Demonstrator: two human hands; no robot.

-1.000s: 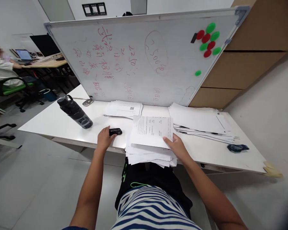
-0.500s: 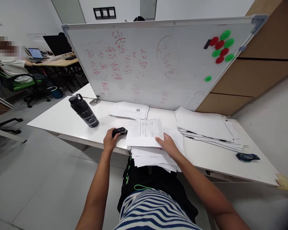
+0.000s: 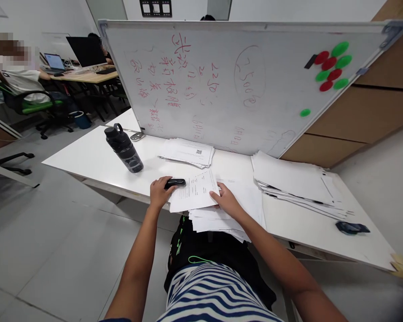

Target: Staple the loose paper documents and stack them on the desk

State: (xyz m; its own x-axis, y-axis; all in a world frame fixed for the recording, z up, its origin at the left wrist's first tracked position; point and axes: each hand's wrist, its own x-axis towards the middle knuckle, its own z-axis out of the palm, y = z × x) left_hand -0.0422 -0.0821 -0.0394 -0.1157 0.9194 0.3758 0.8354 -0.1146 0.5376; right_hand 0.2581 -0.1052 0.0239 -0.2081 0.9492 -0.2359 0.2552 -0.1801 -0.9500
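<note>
My left hand [image 3: 160, 192] is closed around a black stapler [image 3: 175, 182] near the table's front edge. The stapler's head lies over the left edge of a printed sheet of paper [image 3: 196, 192]; whether its jaws are around the edge I cannot tell. My right hand [image 3: 226, 198] pinches that sheet at its right side, thumb on top, fingers hidden beneath. Whether it is one sheet or several together does not show. Below it, a loose stack of papers [image 3: 211, 220] overhangs the table's front edge, above my lap.
On the white table [image 3: 83, 156] stand a dark water bottle [image 3: 124, 150] and a paper pile with a QR code [image 3: 188, 152]. A larger paper stack [image 3: 295, 179] and a dark object [image 3: 352, 228] lie right. A whiteboard [image 3: 218, 89] rises behind. Another person [image 3: 23, 85] sits far left.
The printed sheet has moved left and tilted, so its left edge now meets the stapler. My right hand has moved with it. The camera view has shifted slightly.
</note>
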